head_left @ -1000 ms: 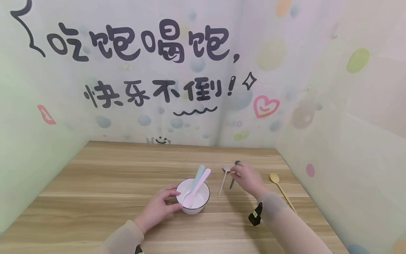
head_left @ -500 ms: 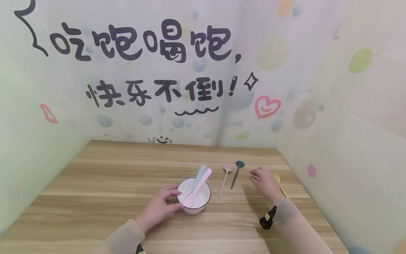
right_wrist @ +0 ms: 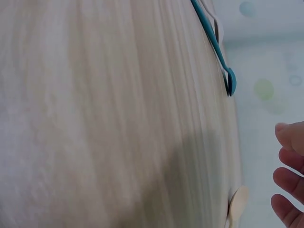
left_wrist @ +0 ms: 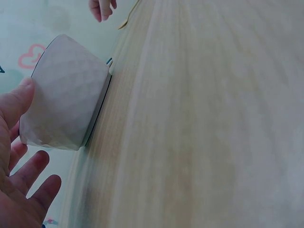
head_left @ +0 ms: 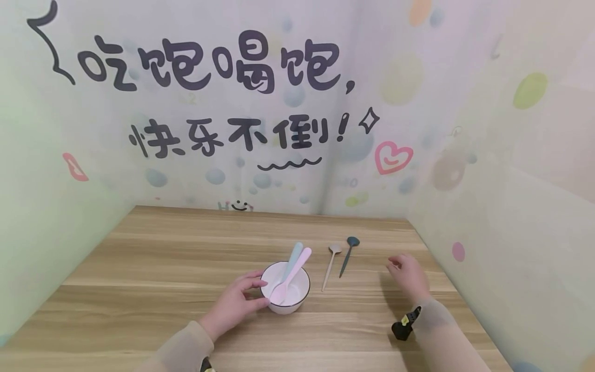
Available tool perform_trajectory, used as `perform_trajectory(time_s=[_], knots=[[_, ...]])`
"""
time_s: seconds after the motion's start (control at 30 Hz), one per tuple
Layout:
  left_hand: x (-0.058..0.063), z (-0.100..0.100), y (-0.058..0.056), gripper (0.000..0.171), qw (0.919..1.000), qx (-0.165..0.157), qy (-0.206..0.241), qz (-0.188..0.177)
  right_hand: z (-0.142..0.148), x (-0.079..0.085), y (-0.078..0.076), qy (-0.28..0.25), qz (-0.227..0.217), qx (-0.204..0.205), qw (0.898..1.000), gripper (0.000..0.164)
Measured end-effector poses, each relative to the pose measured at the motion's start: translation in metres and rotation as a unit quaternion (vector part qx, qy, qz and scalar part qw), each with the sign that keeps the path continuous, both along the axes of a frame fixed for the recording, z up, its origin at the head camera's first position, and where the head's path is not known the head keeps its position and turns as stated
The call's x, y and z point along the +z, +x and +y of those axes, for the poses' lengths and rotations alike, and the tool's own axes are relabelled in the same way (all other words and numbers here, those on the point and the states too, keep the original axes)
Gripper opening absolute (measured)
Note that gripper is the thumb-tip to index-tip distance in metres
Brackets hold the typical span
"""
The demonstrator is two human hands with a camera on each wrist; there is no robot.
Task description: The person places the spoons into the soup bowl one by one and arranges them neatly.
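My left hand (head_left: 237, 299) holds the side of a white bowl (head_left: 302, 294) with a dark rim, thumb and index finger at its edge. Inside the bowl lean a light blue spoon (head_left: 294, 258) and a pink spoon (head_left: 295, 274), handles over the far rim. Faceted outer walls of the bowl (left_wrist: 71, 95) show in the left wrist view. My right hand (head_left: 411, 276) hovers at the right, fingers loosely bent, holding nothing. Below it lies a yellow spoon (right_wrist: 239, 202), hidden by the hand in the head view but visible, apart from the fingers, in both wrist views.
A beige spoon (head_left: 329, 266) and a dark teal spoon (head_left: 347, 258) lie side by side on the wooden table (head_left: 153, 258), between the bowl and my right hand. Printed walls border the table behind and at both sides, the right wall (head_left: 502, 227) near my right arm.
My right hand has moved rightward, away from the teal spoon, which now lies uncovered, to above the yellow spoon. The left hand stays on the bowl. The head view has shifted slightly.
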State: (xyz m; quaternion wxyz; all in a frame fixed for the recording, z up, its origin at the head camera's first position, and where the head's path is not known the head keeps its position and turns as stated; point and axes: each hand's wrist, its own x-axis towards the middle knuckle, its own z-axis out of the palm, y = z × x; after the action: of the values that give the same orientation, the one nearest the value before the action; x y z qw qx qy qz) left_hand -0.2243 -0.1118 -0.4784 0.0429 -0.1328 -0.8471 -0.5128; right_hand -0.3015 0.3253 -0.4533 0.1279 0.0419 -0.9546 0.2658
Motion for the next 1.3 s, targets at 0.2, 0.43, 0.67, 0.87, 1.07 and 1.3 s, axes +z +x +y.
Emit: perform_trajectory(time_s=[0.2, 0.43, 0.67, 0.87, 1.07, 1.3], knots=[[-0.001, 0.000, -0.001, 0.036, 1.0000, 0.000, -0.002, -0.001, 0.015, -0.005, 0.002, -0.033, -0.026, -0.049, 0.998, 0.033], [-0.001, 0.000, -0.001, 0.036, 1.0000, 0.002, -0.001, -0.002, 0.025, -0.007, 0.005, -0.073, -0.031, -0.124, 0.989, 0.039], [-0.001, 0.000, -0.001, 0.036, 1.0000, 0.002, -0.001, -0.001, 0.030, -0.009, 0.012, -0.125, -0.036, -0.187, 0.974, 0.043], [-0.001, 0.000, -0.001, 0.037, 1.0000, 0.003, -0.006, -0.002, 0.036, -0.013, 0.017, -0.148, -0.016, -0.214, 0.965, 0.041], [-0.001, 0.000, 0.000, 0.037, 1.0000, 0.001, -0.003, -0.001, 0.040, -0.014, 0.023, -0.137, -0.030, -0.230, 0.963, 0.042], [-0.001, 0.000, 0.000, 0.037, 1.0000, -0.002, 0.003, 0.002, 0.041, -0.018, 0.030, -0.135, -0.057, -0.245, 0.958, 0.044]])
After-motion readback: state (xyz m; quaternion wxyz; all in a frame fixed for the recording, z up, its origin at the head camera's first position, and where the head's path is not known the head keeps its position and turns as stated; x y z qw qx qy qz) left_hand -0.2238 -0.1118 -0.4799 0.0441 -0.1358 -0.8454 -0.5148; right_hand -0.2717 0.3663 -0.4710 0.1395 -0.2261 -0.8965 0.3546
